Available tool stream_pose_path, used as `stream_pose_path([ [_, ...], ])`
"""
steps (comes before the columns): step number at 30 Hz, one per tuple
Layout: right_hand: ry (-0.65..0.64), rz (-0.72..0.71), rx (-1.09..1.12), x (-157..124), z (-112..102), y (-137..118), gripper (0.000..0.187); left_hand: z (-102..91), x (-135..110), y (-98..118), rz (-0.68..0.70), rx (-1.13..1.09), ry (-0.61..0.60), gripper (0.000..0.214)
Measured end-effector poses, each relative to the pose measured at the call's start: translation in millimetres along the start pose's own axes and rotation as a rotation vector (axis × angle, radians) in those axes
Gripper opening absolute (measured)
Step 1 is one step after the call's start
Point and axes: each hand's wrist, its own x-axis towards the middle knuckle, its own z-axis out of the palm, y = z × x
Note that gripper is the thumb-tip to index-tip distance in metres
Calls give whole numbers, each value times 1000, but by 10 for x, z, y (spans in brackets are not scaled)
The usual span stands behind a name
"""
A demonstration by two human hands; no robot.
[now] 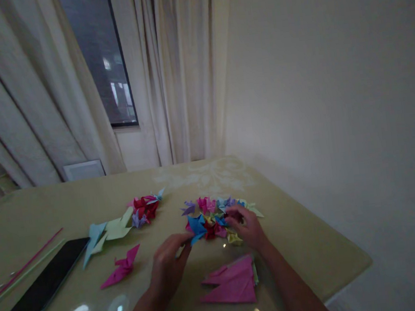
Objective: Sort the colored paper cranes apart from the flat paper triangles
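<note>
Head view, left grip (170, 260) pinching blue folded paper (197, 226), right grip (249, 228) unclear, table edge (312, 218) well apart

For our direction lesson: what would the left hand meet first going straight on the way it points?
Likely the blue folded paper; the left hand seems to touch its edge, though depth is unclear.

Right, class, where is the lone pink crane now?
In the head view, the lone pink crane lies on the table, left of centre, between the phone and the left hand.
</note>
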Motion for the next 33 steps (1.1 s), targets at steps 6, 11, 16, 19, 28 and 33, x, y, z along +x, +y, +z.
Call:
stream_pose_path([
  [6,-286,-200,119,-81,333,-150,22,66,-83,-11,96,36,-249,32],
  [11,-218,-153,123,-79,269,-165,15,56,-50,-14,139,95,-222,32],
  [16,350,-41,139,43,-28,24,15,-50,8,-140,-27,624,-119,32],
  [19,701,102,89,112,-281,324,23,-128,12,-240,-156,801,-253,37],
  [28,923,380,-121,86,-603,817,34,-25,-4,-315,-272,597,-449,39],
  [33,934,350,-141,87,-573,881,33,-40,-7,-362,-263,567,-391,39],
])
